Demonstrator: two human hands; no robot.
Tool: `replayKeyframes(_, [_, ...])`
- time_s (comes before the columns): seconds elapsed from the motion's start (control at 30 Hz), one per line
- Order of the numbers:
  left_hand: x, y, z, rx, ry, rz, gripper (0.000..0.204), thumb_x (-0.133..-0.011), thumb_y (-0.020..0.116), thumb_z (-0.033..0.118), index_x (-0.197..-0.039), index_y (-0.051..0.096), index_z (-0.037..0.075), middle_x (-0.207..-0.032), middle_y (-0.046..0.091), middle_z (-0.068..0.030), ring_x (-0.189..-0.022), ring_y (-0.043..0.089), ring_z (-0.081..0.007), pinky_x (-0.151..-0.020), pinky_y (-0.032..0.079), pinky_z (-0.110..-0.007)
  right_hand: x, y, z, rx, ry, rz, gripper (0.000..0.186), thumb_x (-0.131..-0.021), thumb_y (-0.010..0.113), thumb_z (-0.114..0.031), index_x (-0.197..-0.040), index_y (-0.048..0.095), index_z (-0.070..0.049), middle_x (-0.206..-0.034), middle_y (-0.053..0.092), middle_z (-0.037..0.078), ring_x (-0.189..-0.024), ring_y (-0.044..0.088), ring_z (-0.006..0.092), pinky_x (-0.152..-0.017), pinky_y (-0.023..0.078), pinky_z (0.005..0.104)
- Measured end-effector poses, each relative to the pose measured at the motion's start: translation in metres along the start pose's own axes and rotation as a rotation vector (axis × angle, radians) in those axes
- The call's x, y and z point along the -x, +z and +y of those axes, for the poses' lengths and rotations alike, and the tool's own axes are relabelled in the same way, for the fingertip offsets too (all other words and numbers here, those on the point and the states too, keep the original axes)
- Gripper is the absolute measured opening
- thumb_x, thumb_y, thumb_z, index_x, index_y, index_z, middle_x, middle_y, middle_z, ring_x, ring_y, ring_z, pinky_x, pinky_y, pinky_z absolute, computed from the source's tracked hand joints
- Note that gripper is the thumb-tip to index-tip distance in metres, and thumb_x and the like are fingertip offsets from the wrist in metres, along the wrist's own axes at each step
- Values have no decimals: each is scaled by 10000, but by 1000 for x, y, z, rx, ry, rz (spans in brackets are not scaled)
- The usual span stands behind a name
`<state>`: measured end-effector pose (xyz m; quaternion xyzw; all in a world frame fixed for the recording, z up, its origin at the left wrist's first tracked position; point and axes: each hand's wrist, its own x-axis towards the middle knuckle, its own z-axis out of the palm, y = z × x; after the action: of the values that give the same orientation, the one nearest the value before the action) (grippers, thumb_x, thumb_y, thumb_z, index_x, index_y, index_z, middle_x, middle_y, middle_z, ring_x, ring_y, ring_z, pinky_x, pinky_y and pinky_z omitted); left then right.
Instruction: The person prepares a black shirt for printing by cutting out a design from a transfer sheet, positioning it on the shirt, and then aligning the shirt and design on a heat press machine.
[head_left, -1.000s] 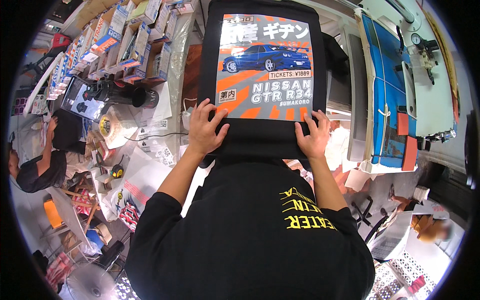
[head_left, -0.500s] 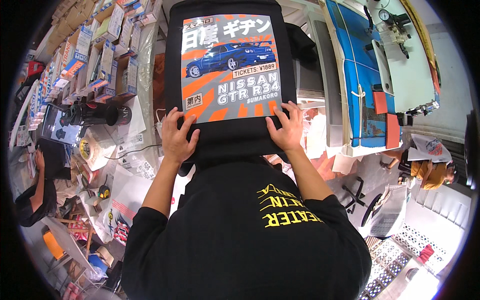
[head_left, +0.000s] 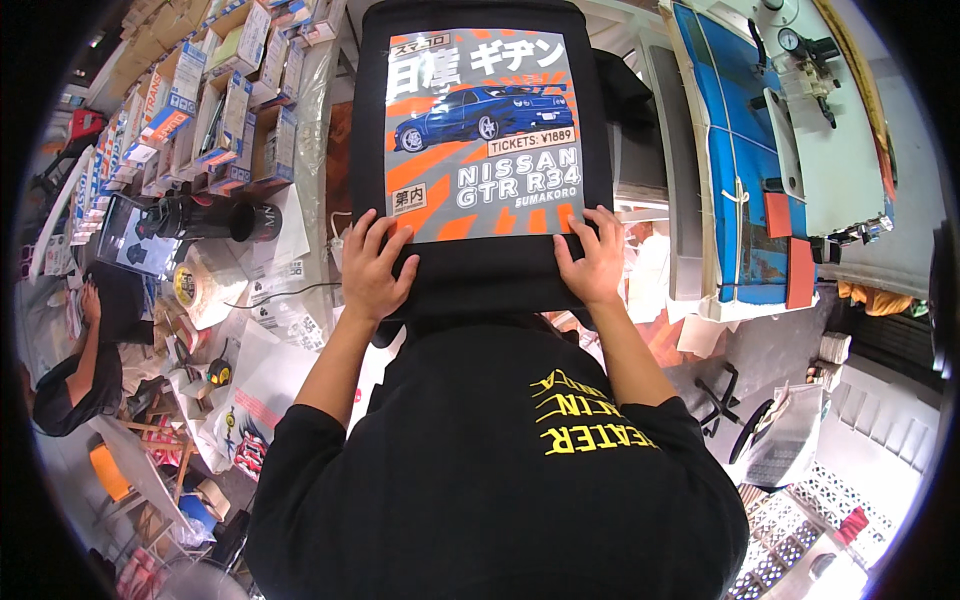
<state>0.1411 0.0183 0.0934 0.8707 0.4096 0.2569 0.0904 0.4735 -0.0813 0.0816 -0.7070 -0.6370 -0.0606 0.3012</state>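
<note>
A black T-shirt lies stretched over a flat board in front of me. On it sits a glossy print sheet with a blue car on orange and grey rays. My left hand rests at the sheet's lower left corner, fingers spread over the shirt. At the lower right corner lies my right hand, its fingers also apart. Both hands press flat on the cloth beside the sheet's edge and hold nothing. The board under the shirt is hidden.
Right of the shirt stands a heat press with a blue bed and a pressure gauge. Several cardboard boxes line the left side, with a black cylinder below them. Another person's arm reaches in at far left.
The whole view has shifted, so the shirt and sheet appear farther right. Both hands keep their places at the sheet's lower corners. A person at the far right has mostly gone from view.
</note>
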Motion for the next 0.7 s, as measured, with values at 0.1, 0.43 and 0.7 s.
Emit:
replayKeyframes(0.1, [-1, -1, 1, -1, 11, -2, 389, -831, 688, 268, -1182, 643, 107, -1258, 562, -113, -1285, 451, -375, -1032, 372, -488, 1, 3, 3, -11, -11, 22, 350, -738, 791, -209, -1051, 675, -105, -1169, 560, 95, -1196, 510, 355, -987, 438, 484])
replayKeyframes(0.43, [0, -1, 0, 9, 4, 3, 400, -784, 713, 256, -1160, 662, 132, -1243, 558, -97, -1264, 447, -361, -1003, 378, -518, 1, 1, 0, -19, 1, 14, 336, -744, 785, -190, -1047, 672, -95, -1163, 563, 102, -1193, 513, 362, -983, 436, 490])
replayKeyframes(0.7, [-6, -4, 3, 49, -56, -26, 370, -778, 722, 252, -1122, 669, 125, -1233, 550, -97, -1266, 435, -365, -1023, 361, -520, -9, -5, -4, -70, 85, -57, 254, -757, 769, -165, -974, 669, -79, -1172, 554, 123, -1108, 533, 367, -942, 436, 495])
